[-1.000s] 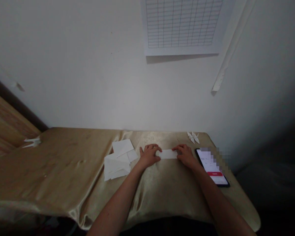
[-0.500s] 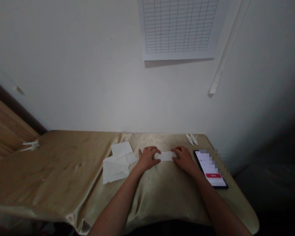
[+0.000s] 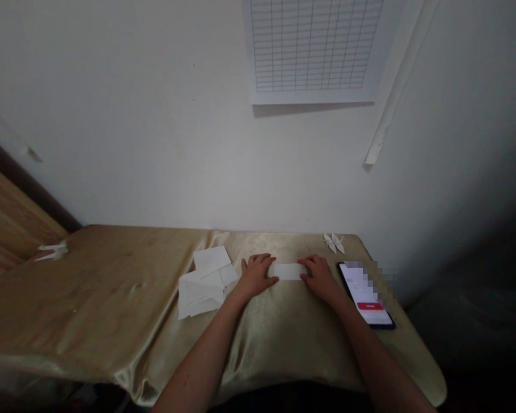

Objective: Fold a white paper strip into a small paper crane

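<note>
A narrow white paper strip point(image 3: 288, 271) lies flat on the gold satin cloth point(image 3: 103, 287), with both of my hands on it. My left hand point(image 3: 255, 275) presses the strip's left end under its fingertips. My right hand point(image 3: 320, 279) holds down the right end in the same way. Between them, the middle of the strip shows. To the left of my left hand is a loose stack of white paper sheets point(image 3: 204, 282), not touching it. A smartphone point(image 3: 364, 295) with a lit screen lies just right of my right hand; part of its screen is pixelated.
Two white origami cranes point(image 3: 334, 243) stand near the table's far right edge, and another paper crane point(image 3: 54, 250) sits at the far left. A gridded sheet point(image 3: 312, 49) hangs on the wall behind. A wooden surface point(image 3: 12, 235) adjoins the left side.
The whole view has shifted slightly with my head. Both hands stay on the strip, and nothing on the table has visibly moved.
</note>
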A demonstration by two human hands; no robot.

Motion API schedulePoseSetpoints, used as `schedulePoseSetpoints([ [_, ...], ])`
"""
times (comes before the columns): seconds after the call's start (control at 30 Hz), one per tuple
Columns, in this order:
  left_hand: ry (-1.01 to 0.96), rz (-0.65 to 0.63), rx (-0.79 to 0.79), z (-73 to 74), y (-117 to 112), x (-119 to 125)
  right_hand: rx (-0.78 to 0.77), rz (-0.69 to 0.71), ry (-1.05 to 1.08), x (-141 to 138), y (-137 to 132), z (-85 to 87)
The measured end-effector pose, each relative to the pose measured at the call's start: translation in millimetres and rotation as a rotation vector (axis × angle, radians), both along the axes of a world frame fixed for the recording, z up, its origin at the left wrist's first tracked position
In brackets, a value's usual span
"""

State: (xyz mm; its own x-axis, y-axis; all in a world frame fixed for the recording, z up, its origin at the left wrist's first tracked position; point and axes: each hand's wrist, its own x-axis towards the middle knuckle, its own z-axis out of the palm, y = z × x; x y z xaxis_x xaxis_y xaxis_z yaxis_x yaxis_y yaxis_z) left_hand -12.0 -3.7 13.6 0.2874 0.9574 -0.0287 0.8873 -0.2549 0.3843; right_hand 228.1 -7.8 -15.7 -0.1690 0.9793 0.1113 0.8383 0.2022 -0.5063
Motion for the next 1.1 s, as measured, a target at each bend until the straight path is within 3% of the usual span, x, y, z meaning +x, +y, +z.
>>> schedulePoseSetpoints([
  [0.53, -0.089, -0.043, 0.112, -4.6, 5.4, 3.9, 0.045, -0.005, 0.098, -4.7, -6.2, 7.0],
  [0.87, -0.134, -0.211, 0.144, -5.5, 7.6, 5.4, 0.075, -0.021, 0.113, -5.7, -6.1, 6.5],
  [1.1, -0.152, -0.227, 0.146, -6.6, 5.5, 3.9, 0.077, -0.003, -0.035, -6.1, -6.7, 18.1],
])
